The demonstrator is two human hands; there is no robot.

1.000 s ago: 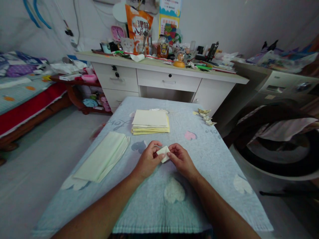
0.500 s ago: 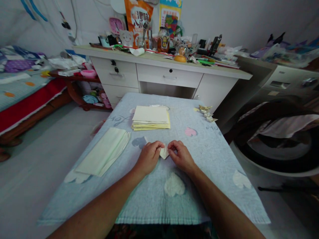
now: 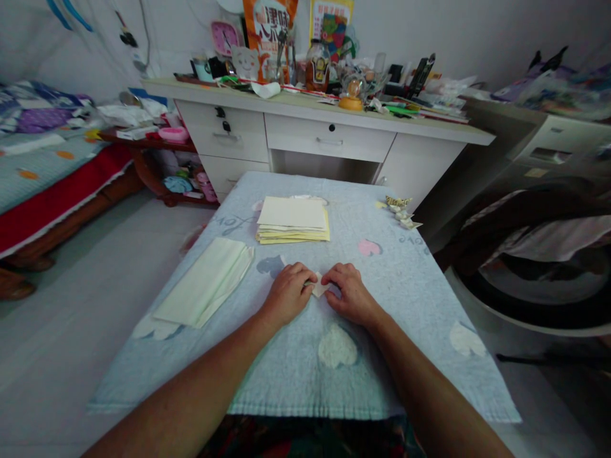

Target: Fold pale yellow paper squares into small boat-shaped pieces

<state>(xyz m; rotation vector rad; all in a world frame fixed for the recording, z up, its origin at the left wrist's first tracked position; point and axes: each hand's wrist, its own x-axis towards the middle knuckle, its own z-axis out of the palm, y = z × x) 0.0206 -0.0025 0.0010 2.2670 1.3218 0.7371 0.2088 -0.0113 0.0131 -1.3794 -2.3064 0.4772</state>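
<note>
Between my two hands is a small folded piece of pale paper (image 3: pixel 319 288), low over the cloth-covered table. My left hand (image 3: pixel 291 289) is closed on its left side, thumb and fingers pinching it. My right hand (image 3: pixel 350 291) pinches the right side, fingers curled. Parts of the paper are hidden behind the fingertips. Beyond my hands lies a stack of cream and yellow paper sheets (image 3: pixel 293 217). Left of my left hand are long folded pale-green sheets (image 3: pixel 205 283). Several small folded paper pieces (image 3: pixel 402 212) sit near the table's far right corner.
A light blue patterned cloth (image 3: pixel 296 375) covers the table. Behind it stands a white desk (image 3: pixel 329 133) crowded with a honey jar (image 3: pixel 317 67), a pink clock (image 3: pixel 224 38) and other items. A front-loading washing machine (image 3: pixel 548 165) is at right, a bed (image 3: pixel 57 172) at left.
The small paper has shifted in my fingers and its visible shape differs, with its lower point less prominent. My hands stay close together. The whole view has moved slightly.
</note>
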